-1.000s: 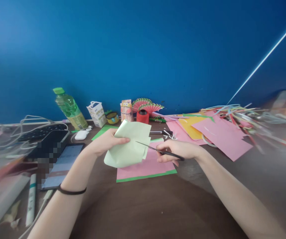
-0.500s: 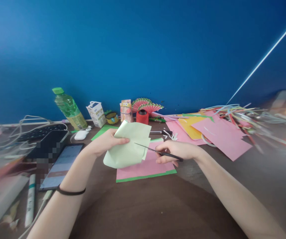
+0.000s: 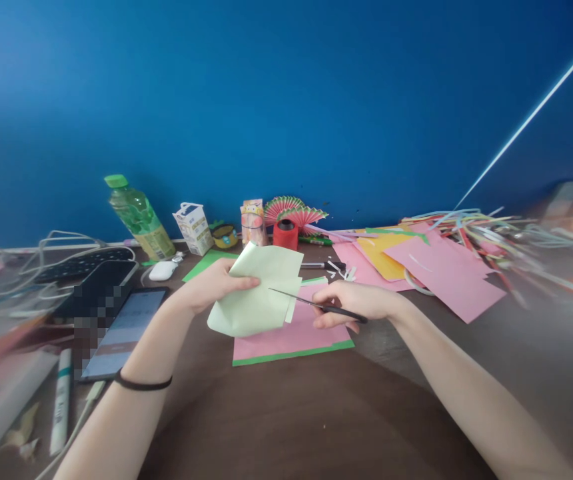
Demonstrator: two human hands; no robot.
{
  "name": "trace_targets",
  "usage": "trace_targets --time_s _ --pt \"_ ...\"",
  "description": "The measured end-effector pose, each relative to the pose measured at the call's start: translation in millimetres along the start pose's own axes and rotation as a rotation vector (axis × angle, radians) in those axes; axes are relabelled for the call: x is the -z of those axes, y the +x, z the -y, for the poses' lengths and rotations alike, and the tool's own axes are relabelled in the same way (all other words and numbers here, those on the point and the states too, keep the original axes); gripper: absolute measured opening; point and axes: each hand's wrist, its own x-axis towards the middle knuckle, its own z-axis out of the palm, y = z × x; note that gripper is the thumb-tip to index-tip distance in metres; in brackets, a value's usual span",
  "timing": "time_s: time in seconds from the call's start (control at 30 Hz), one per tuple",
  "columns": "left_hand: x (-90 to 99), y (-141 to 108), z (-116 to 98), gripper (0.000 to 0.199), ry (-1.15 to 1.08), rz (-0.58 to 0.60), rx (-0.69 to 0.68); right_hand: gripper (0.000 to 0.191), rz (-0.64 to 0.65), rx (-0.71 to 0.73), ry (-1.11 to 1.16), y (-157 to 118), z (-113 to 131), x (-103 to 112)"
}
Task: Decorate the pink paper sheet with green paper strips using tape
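A pale green sheet of paper (image 3: 254,310) is pinched at its left edge by my left hand (image 3: 219,285), thumb on top. My right hand (image 3: 349,303) grips a pair of scissors (image 3: 339,311) with black handles. Their thin blades lie across the paper from its right side, with the tip near its middle. A slit shows at the sheet's right edge, along the blades. Beneath, on the desk, are pink sheets with a green border (image 3: 291,345), partly covered by the green paper and my right hand.
At the back stand a green-capped bottle (image 3: 139,217), a white carton (image 3: 194,228), a red roll (image 3: 286,235) and pleated paper fans (image 3: 299,215). Pink sheets (image 3: 449,273) and a pile of paper strips (image 3: 486,233) lie right. A phone (image 3: 124,333) and a marker (image 3: 60,403) lie left.
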Motion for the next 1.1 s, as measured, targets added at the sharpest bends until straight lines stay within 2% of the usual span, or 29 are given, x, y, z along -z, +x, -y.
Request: trace_targets --time_s 0.37,0.73,0.87,0.93,1.1 --pt "-2.6 5.4 3.6 0.030 0.082 -0.067 -0.044 0.041 -0.047 0.000 -0.136 2.3 2.8 0.3" --pt "-3.6 5.7 3.2 0.029 0.147 -0.098 -0.051 0.041 -0.020 -0.011 -0.107 1.6 4.4 0.2" --pt "-2.4 6.4 3.9 0.029 0.120 -0.105 -0.044 0.038 -0.003 -0.065 -0.050 0.7 1.5 1.4" --pt "1.2 7.9 5.4 0.030 0.118 -0.161 -0.031 0.037 0.000 -0.089 -0.042 0.3 -1.6 2.4" --pt "16.3 13.6 12.0 0.039 0.011 -0.438 -0.020 0.041 -0.012 -0.101 -0.063 3.4 -12.2 3.5"
